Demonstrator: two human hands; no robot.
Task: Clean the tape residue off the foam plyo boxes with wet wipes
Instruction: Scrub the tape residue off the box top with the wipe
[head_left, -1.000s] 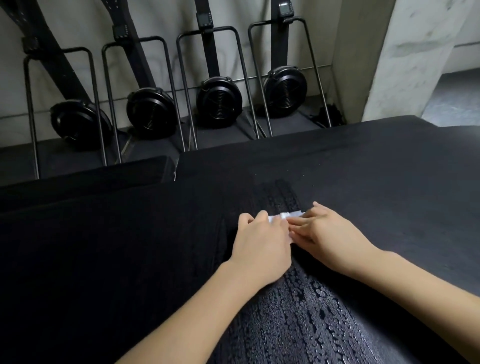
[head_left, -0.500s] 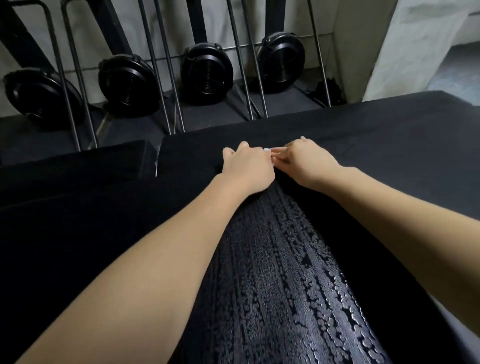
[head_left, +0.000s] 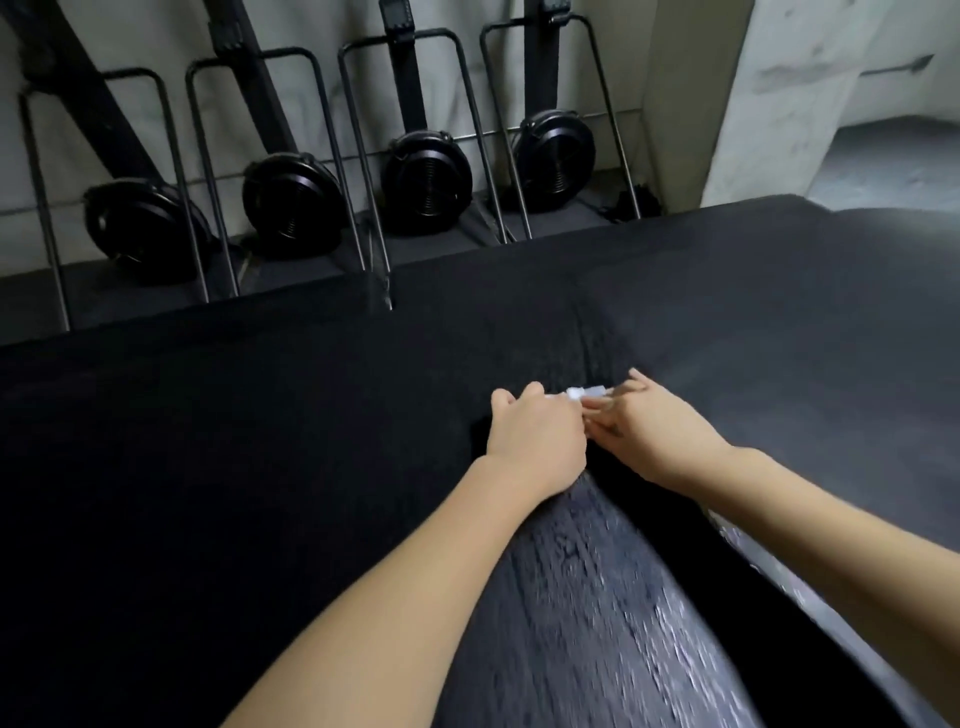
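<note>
Rowers (head_left: 426, 189) line the wall beyond your grip; your left hand (head_left: 537, 441) and right hand (head_left: 660, 431) pinch the wet wipe (head_left: 740, 393) together on the foam plyo box (head_left: 260, 441), its wet streak (head_left: 613, 597) just behind.

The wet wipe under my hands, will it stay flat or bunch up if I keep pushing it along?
The wet wipe looks thin and crumpled between the left hand and right hand, so probably floppy and apt to bunch. The plyo box behind it looks beaded wet, so it may glide easily.

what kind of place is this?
Most likely a gym: four black fan-wheel machines stand upright along the wall, and both hands work a wipe on a black foam box.
</note>
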